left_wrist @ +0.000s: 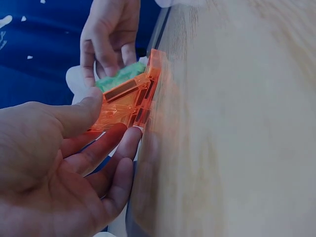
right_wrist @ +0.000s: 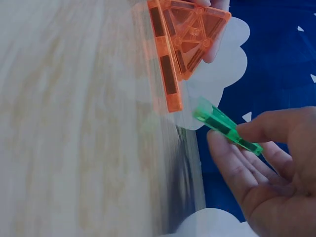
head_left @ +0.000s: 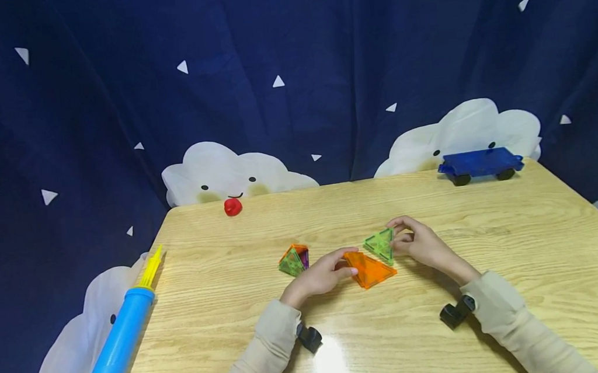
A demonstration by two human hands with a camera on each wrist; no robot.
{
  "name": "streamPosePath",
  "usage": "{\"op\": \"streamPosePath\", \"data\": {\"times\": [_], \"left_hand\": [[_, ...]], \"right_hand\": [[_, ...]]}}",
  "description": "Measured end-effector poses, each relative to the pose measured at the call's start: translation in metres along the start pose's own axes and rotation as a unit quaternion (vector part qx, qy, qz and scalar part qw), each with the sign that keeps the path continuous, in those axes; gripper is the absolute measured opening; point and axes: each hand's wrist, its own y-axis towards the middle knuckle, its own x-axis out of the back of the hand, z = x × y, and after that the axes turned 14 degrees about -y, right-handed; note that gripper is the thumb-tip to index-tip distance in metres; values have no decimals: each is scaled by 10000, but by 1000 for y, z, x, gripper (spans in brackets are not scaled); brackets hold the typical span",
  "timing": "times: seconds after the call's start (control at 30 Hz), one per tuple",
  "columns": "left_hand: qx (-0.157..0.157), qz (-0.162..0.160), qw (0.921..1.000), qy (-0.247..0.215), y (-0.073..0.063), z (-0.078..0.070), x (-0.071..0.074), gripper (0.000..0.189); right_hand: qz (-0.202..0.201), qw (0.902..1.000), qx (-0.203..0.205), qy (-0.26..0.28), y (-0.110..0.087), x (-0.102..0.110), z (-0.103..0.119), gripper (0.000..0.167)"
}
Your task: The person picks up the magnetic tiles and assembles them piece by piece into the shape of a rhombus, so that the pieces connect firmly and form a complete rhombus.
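Between the thumb and fingers of my left hand (head_left: 323,275) is an orange translucent magnetic tile piece (head_left: 370,270), made of triangles joined at an angle, low over the table. My right hand (head_left: 423,243) pinches a green triangular magnetic tile (head_left: 381,244) by one edge, tilted beside the orange piece. Seen from the right wrist, the green tile (right_wrist: 227,128) is edge-on between thumb and fingers, apart from the orange tiles (right_wrist: 190,37). Left of my left hand sits a small pyramid (head_left: 294,260) of green, orange and purple tiles, partly covered by that hand in the head view.
A blue hand pump (head_left: 123,335) with a yellow nozzle lies along the table's left edge. Toward the back are a small red object (head_left: 232,207) and a blue wheeled toy car (head_left: 480,165). A dark blue curtain (head_left: 321,62) hangs behind the wooden table (head_left: 395,337).
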Motion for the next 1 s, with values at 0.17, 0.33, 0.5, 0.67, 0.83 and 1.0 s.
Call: {"op": "streamPosePath", "data": {"times": [0.17, 0.33, 0.5, 0.67, 0.83, 1.0], "left_hand": [[-27, -54, 10000, 63, 3, 0, -1, 44], [1, -90, 9999, 56, 4, 0, -2, 42], [39, -133, 9999, 91, 3, -1, -2, 41], [63, -212, 9996, 151, 1, -2, -1, 47], [32, -508, 9976, 461, 1, -4, -3, 50], [-183, -788, 9953, 535, 3, -5, -6, 49]], "right_hand": [[-111, 9997, -26, -210, -2, 1, 4, 37], [18, 9992, 48, -396, -4, -1, 5, 38], [84, 9986, 211, -480, -4, -4, 8, 37], [131, 9985, 316, -427, -5, -4, 10, 38], [249, 9989, 334, -225, -5, -5, 12, 42], [358, 9982, 431, -212, -6, -6, 13, 41]]}}
